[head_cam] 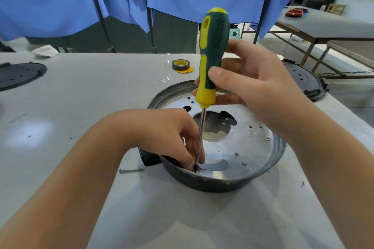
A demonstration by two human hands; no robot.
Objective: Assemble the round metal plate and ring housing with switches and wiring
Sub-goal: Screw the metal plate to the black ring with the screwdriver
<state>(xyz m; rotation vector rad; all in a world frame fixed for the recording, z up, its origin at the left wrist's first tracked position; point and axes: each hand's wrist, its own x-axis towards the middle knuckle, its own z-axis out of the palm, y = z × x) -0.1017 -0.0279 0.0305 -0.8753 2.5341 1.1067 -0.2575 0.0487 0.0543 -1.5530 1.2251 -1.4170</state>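
Head view: two hands, left hand (172, 137), right hand (253, 91), one screwdriver (212, 56), one ring housing (222, 182).

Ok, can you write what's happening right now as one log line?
right hand grips screwdriver | left hand steadies shaft at tip | tip at near edge of metal plate in ring housing

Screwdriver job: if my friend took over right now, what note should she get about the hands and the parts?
Right hand grips the screwdriver handle, held upright.
Left hand pinches the metal shaft low down, steadying the tip at the near rim of the round metal plate.
The plate sits inside the dark ring housing on the table.
A few screws already show on the plate's right side.
A loose screw lies on the table left of the housing; a tape roll sits behind.
Left to do: finish the near-rim screw. No switches or wiring can be seen fitted yet.
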